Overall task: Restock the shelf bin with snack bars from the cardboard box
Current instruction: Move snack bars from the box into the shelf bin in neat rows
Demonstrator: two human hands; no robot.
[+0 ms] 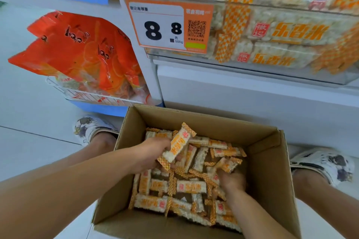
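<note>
Both of my forearms reach down from the bottom of the view into the cardboard box [270,165], which sits open on the floor between my feet. My left hand [153,153] is curled around one snack bar [177,144], lifted clear of the pile and tilted, its orange checkered end pointing up toward the far wall of the box. My right hand [232,179] is sunk among the loose snack bars [191,186] on the right side of the pile, its fingers curled down around a few of them; the fingertips themselves are buried, so I cannot tell exactly how many they hold. The bars lie in a jumble across the bottom of the box, white with orange lettering and checkered ends, pointing every way.

Beyond the box stands a white shelf base, and above it the clear shelf bin [252,72], already stacked with rows of the same bars, well apart from my hands. An orange price tag [167,25] showing two large eights and a square code hangs on the bin's left front.

To the left of the shelf, a white wire basket [91,97] holds orange bags [77,48] printed with orange slices. My two patterned shoes [89,126] rest on the pale floor, one at each side of the box.
</note>
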